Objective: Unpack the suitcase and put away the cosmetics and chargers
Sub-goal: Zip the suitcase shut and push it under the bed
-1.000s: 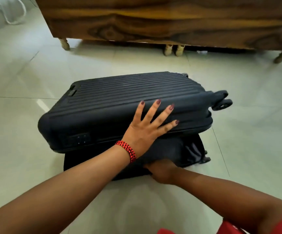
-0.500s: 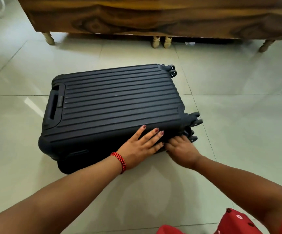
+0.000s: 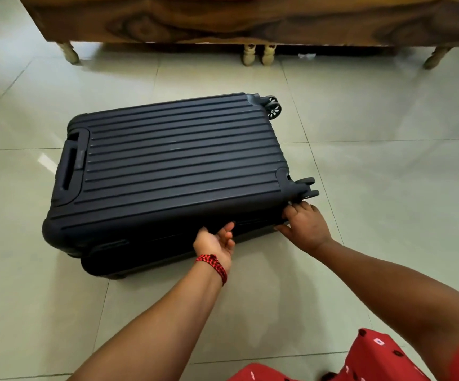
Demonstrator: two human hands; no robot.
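Observation:
A dark navy ribbed hard-shell suitcase (image 3: 173, 166) lies flat on the tiled floor, lid down, handle end to the left and wheels (image 3: 273, 107) to the right. My left hand (image 3: 217, 242), with a red bracelet at the wrist, grips the near side edge at the seam; the thumb lies on the lid and the fingers are tucked out of sight. My right hand (image 3: 306, 225) is at the near right corner just below the near wheels (image 3: 306, 188), fingers curled against the seam and thumb stretched left along the lower shell. No cosmetics or chargers are visible.
A wooden bed frame (image 3: 250, 20) on short turned legs (image 3: 257, 55) runs across the back, a little beyond the suitcase. Pale floor tiles (image 3: 388, 188) surround the case. Red patterned clothing (image 3: 374, 358) shows at the bottom right.
The lid, ajar a second ago, has come down flat. My left hand slid off the top to the near side edge, and my right hand moved right to the corner by the wheels.

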